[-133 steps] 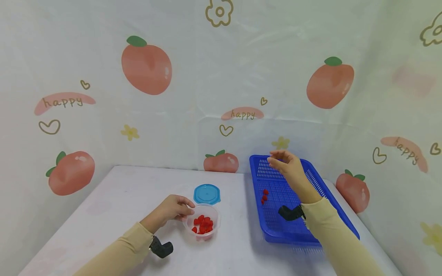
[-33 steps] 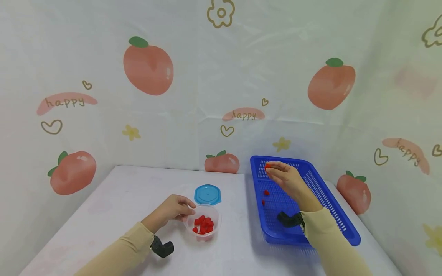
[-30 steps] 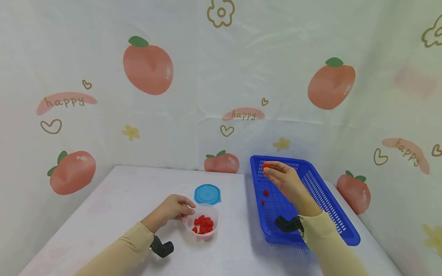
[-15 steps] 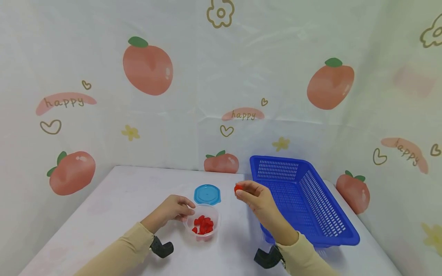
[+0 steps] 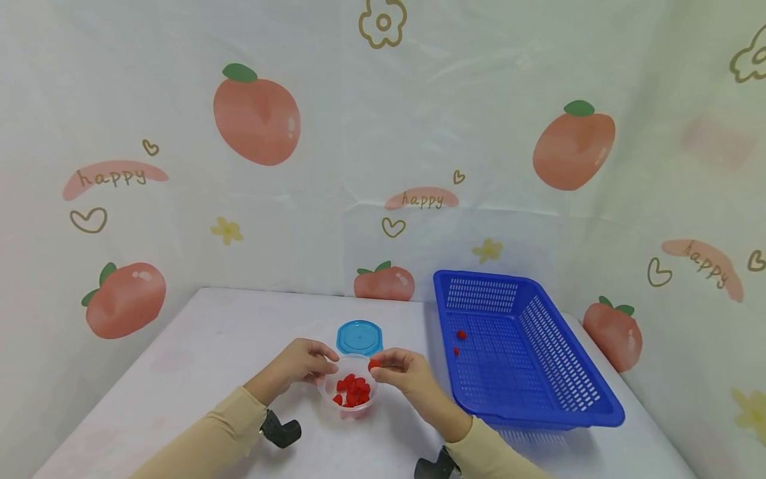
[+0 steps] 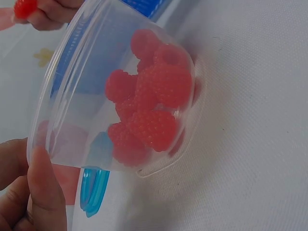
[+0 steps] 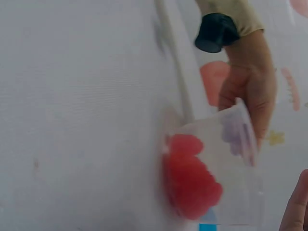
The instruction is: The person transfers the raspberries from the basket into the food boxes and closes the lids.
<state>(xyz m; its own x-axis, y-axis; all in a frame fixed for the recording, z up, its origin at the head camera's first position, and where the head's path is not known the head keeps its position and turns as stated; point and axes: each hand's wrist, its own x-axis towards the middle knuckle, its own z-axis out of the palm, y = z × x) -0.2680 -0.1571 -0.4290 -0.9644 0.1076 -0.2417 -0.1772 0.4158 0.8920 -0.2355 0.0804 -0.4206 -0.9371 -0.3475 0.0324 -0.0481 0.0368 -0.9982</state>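
Note:
My left hand (image 5: 298,362) pinches the rim of a clear round plastic container (image 6: 72,115) between thumb and fingers. Several red raspberries (image 6: 153,130) lie in a heap at the container's bottom. My right hand (image 5: 419,386) pinches a single raspberry (image 5: 374,365) at its fingertips, just above the right side of the container's rim. In the left wrist view, that berry shows at the upper left corner, apart from the container. The right wrist view shows only part of the right hand's fingers (image 7: 296,204), and its berry is hidden there.
A blue plastic basket (image 5: 589,369) with slotted walls stands to the right. Two small red raspberries (image 5: 461,334) lie inside by its left wall. Behind the container, a blue lid (image 5: 359,338) lies flat on the white table (image 5: 239,319). A printed cloth (image 5: 335,133) hangs behind.
My right hand has taken a raspberry from the basket and carried it left and down to the container. One fewer berry lies in the basket. The left hand has stayed in place.

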